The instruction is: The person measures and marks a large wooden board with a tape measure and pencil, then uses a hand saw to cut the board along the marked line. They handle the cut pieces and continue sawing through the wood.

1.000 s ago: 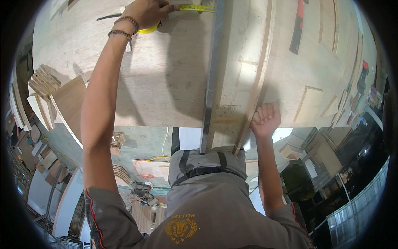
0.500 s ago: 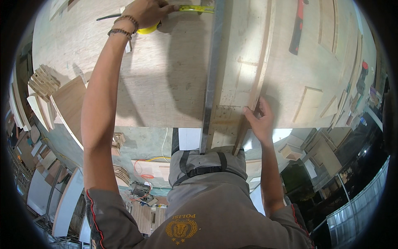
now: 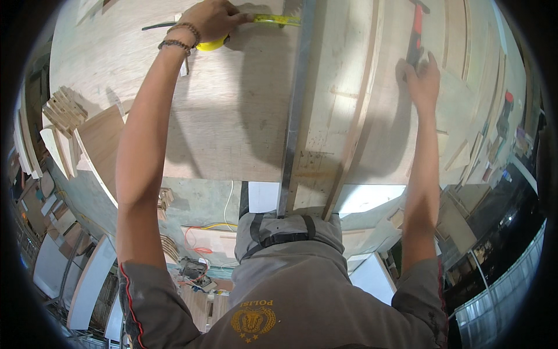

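Note:
My left hand (image 3: pixel 210 18) grips a yellow tape measure (image 3: pixel 213 44) at the upper left of the plywood sheet (image 3: pixel 256 122). Its blade (image 3: pixel 276 20) runs right to a long metal bar (image 3: pixel 293 110). Thumb and fingers apart, my right hand (image 3: pixel 423 84) is over the right side of the worktop, by the lower end of a hammer's red and black handle (image 3: pixel 415 43). I see nothing in that hand. Between both hands lies a long wooden board with a raised wood strip (image 3: pixel 357 116); board, strip and bar reach over the near edge towards my waist.
Stacked wood pieces (image 3: pixel 63 110) and a curved-edge panel (image 3: pixel 102 139) stand at the left edge. At the far right are thin wood strips (image 3: pixel 474 157) and a red-and-dark tool (image 3: pixel 505 110). Orange cable (image 3: pixel 200 249) and a power tool (image 3: pixel 193 269) show below the table.
My right hand has let go of the wood strip and moved up and right to the hammer handle. My left hand stays on the tape measure, and the view has shifted slightly.

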A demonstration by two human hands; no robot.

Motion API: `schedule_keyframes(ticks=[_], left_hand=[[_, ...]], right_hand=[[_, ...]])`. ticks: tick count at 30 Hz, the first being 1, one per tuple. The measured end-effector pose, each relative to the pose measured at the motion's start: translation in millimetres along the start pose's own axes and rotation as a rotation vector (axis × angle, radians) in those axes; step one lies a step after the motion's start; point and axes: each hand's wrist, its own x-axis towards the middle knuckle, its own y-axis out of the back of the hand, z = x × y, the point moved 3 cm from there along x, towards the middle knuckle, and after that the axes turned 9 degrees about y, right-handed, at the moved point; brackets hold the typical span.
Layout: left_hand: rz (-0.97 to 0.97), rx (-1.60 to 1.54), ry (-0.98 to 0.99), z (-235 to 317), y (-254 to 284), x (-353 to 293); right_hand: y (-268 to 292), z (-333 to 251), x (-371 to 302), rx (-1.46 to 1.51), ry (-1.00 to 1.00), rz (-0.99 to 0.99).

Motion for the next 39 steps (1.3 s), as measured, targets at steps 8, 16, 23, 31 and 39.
schedule_keyframes(ticks=[8,16,23,31,39], left_hand=[[-0.129,-0.334,0.265,5,9,2],[-0.192,-0.225,0.143,3,14,5],[-0.049,-0.228,0.087,2,7,11],[-0.224,-0.397,0.322,16,32,4],[-0.242,-0.439,0.292,4,39,0]], right_hand=[[14,-6,23,0.29,-0.197,-0.019],[66,-141,-226,0.451,0.261,-0.151],[80,-220,-325,0.608,-0.007,-0.76],[86,-218,-323,0.62,0.02,-0.637],[74,-143,-336,0.637,-0.136,-0.493]])
